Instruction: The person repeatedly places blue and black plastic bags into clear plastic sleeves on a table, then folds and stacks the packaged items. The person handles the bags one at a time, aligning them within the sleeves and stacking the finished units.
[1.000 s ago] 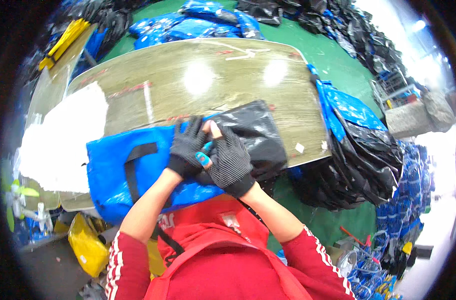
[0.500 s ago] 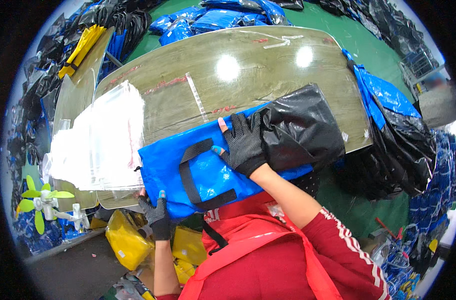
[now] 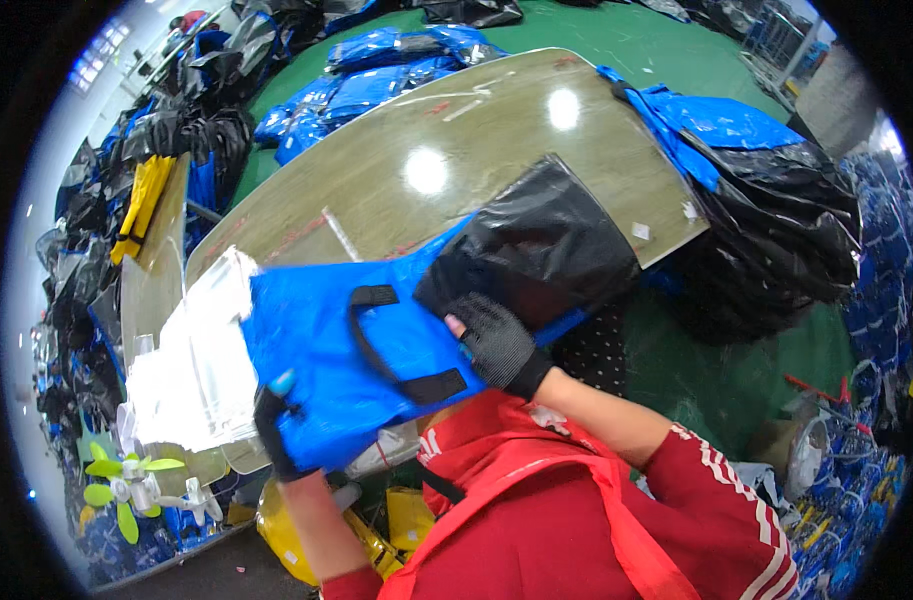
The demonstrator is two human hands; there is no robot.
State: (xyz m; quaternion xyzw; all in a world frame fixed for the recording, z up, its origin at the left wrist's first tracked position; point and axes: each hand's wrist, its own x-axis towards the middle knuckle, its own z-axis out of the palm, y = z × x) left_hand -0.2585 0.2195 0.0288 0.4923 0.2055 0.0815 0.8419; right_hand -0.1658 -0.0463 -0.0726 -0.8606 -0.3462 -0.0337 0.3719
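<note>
A blue bag (image 3: 326,350) with black handle straps is lifted over the near edge of the shiny wooden table (image 3: 446,170). Its right end sits inside a black plastic cover (image 3: 536,245). My left hand (image 3: 276,425), in a black glove with a blue fingertip, grips the bag's lower left corner. My right hand (image 3: 491,340), also gloved, holds the bag where the black cover begins.
A stack of clear plastic sleeves (image 3: 191,360) lies on the table's left end. Piles of blue and black bags (image 3: 766,190) surround the table on the green floor. A yellow bag (image 3: 286,525) and a small green fan (image 3: 126,485) are at lower left.
The bag has been lifted off the table and swung toward me. My left hand moved from the bag's top down to its lower left corner. The view turned left.
</note>
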